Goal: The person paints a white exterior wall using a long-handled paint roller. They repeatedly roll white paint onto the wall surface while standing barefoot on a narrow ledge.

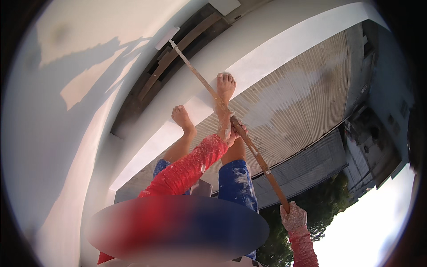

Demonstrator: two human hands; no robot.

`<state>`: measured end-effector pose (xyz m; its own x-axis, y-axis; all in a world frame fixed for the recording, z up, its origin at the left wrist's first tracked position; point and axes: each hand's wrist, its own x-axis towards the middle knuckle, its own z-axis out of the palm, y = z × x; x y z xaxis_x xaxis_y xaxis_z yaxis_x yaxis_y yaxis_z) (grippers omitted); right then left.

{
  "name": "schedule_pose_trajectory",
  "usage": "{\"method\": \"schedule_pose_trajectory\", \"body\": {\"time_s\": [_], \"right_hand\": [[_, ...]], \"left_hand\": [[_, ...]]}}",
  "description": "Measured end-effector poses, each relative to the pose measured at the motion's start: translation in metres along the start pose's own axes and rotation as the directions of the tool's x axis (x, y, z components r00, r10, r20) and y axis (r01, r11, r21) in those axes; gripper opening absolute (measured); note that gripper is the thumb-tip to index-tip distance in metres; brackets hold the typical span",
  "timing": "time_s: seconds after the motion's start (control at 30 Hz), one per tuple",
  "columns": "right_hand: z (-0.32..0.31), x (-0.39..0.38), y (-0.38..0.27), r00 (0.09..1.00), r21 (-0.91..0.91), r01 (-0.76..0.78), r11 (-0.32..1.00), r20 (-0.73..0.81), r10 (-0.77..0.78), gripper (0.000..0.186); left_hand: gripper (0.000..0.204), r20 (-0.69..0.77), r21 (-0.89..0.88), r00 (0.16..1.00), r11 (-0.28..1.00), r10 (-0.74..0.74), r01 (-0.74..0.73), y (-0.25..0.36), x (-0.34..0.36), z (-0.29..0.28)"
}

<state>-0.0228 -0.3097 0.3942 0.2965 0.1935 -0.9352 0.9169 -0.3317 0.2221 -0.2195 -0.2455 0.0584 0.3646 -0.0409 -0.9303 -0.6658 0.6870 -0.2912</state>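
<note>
A long wooden pole (264, 167) runs slantwise across the view, with a paint roller (167, 38) at its far upper-left end. The pale roller lies close to the wall and above a dark gap. My left hand (227, 129) is wrapped round the middle of the pole, in front of my legs. Around the near, lower-right end of the pole closes my right hand (294, 216), speckled with white paint. Both arms wear red sleeves spattered with white. Some of the left hand's fingers are hidden behind the pole.
My bare feet (226, 85) stand on a narrow white ledge (153, 155). Left of it rises a pale wall (58, 133) with shadows on it. Beams (155, 73) show in the dark gap. Below the ledge, to the right, lies a corrugated roof (307, 93), with trees (320, 200) past it.
</note>
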Motion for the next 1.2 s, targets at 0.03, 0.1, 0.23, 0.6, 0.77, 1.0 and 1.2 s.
{"method": "schedule_pose_trajectory", "body": {"time_s": [0.03, 0.1, 0.23, 0.6, 0.77, 1.0, 1.2], "right_hand": [[0.004, 0.022, -0.026, 1.000, 0.021, 0.027, 0.999, 0.008, -0.027, 0.028], [0.019, 0.069, -0.078, 0.997, 0.029, 0.056, 0.998, 0.047, -0.057, 0.028], [0.064, 0.164, -0.172, 0.990, 0.057, 0.125, 0.991, 0.055, -0.128, 0.030], [0.084, 0.250, -0.268, 0.984, 0.043, 0.152, 0.987, 0.082, -0.155, 0.030], [0.083, 0.162, -0.204, 0.985, 0.019, 0.174, 0.984, 0.014, -0.175, 0.031], [0.065, -0.032, -0.075, 0.999, 0.092, -0.039, 0.995, 0.041, 0.035, 0.030], [0.071, -0.234, 0.058, 0.991, -0.236, -0.089, 0.968, -0.118, 0.062, 0.032]], "left_hand": [[0.029, -0.063, 0.011, 0.998, 1.000, 0.000, 0.000, 0.022, 0.024, -0.009], [0.028, -0.051, 0.043, 0.999, 0.999, 0.019, -0.017, 0.068, 0.074, -0.037], [0.029, -0.023, 0.135, 0.994, 0.985, 0.108, -0.104, 0.145, 0.166, -0.089], [0.036, -0.128, 0.359, 0.947, 0.904, 0.296, -0.234, 0.208, 0.263, -0.128], [0.038, -0.141, 0.230, 0.967, 0.957, 0.212, -0.177, 0.147, 0.177, -0.115], [0.030, -0.038, 0.197, 0.985, 0.967, 0.169, -0.158, 0.000, -0.019, -0.078], [0.023, 0.138, 0.229, 0.974, 0.963, -0.177, 0.143, -0.113, -0.205, -0.054]]}}
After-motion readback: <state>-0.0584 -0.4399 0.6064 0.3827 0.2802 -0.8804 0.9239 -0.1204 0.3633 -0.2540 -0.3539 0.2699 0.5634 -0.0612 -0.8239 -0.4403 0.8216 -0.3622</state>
